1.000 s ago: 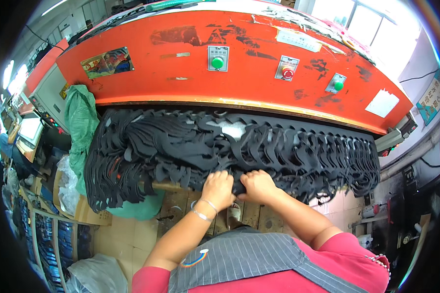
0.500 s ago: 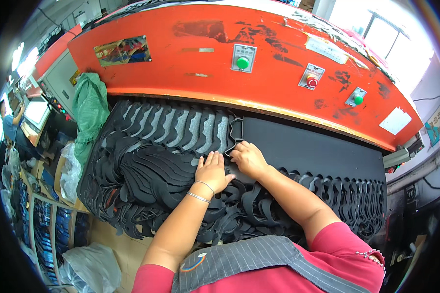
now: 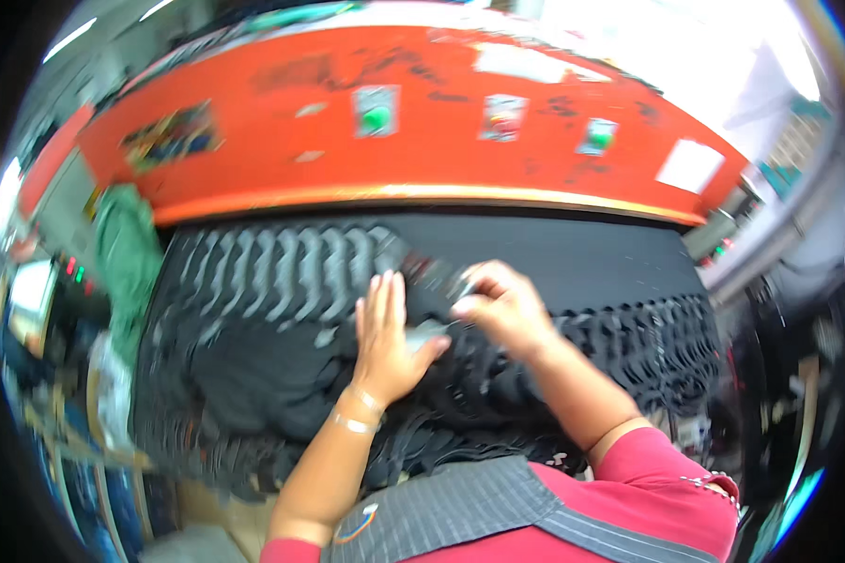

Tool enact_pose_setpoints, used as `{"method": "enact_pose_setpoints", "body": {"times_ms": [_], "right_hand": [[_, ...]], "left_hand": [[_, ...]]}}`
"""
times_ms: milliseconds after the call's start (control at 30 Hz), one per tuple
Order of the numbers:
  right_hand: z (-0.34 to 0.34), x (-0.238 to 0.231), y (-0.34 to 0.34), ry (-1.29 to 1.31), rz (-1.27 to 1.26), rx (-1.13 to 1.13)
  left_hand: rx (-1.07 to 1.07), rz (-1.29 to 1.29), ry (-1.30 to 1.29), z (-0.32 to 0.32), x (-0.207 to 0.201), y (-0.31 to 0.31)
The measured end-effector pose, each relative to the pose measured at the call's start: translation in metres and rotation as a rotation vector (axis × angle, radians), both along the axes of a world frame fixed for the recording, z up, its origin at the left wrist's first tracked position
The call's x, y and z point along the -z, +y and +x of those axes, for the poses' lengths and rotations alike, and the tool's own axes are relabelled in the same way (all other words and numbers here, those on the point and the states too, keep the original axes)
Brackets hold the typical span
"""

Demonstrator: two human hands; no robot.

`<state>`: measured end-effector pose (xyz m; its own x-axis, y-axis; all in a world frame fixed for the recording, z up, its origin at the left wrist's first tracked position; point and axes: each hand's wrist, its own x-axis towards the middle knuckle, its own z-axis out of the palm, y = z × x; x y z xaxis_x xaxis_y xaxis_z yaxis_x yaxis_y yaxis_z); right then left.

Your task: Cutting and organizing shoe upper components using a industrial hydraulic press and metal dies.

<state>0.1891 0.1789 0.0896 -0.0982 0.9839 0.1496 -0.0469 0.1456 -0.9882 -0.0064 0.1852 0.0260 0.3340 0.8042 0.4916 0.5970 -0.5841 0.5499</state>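
Observation:
A black sheet (image 3: 545,251) lies under the red machine, with a row of wavy cut-out gaps (image 3: 282,267) along its left part. My left hand (image 3: 385,333) lies flat near the end of that row, fingers stretched out and thumb spread. My right hand (image 3: 509,305) is closed, thumb against fingers, on the near end of a thin-walled metal cutting die (image 3: 429,275). The die is smeared by motion, and I cannot tell whether it touches the sheet. Dark cut pieces (image 3: 253,380) are heaped left of my left forearm.
The red machine beam (image 3: 282,122) spans the far side, with green buttons (image 3: 376,119) and a red button (image 3: 504,127). Curved scrap strips (image 3: 648,342) line the sheet's near right side. A green cloth (image 3: 127,263) hangs at the left.
My right hand has pulled the cutting die away from the sheet's cut edge and tilted it. My left hand stays flat. The whole view has shifted and blurred.

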Motion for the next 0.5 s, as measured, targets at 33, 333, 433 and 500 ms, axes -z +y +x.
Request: {"method": "enact_pose_setpoints", "body": {"times_ms": [33,333,433,500], "right_hand": [[0.001,0.013,-0.01,0.0,0.024,0.035],[-0.026,0.049,-0.068,0.533,-0.096,-0.109],[-0.022,0.024,-0.081,0.545,-0.136,-0.021],[-0.006,0.009,-0.082,0.584,-0.083,-0.027]], "left_hand": [[0.087,0.065,-0.053,0.012,-0.008,-0.003],[0.297,-0.168,-0.705,0.038,0.022,-0.043],[0.363,-0.345,-0.944,0.041,0.01,-0.043],[0.436,-0.39,-1.224,0.03,-0.005,-0.038]]}}
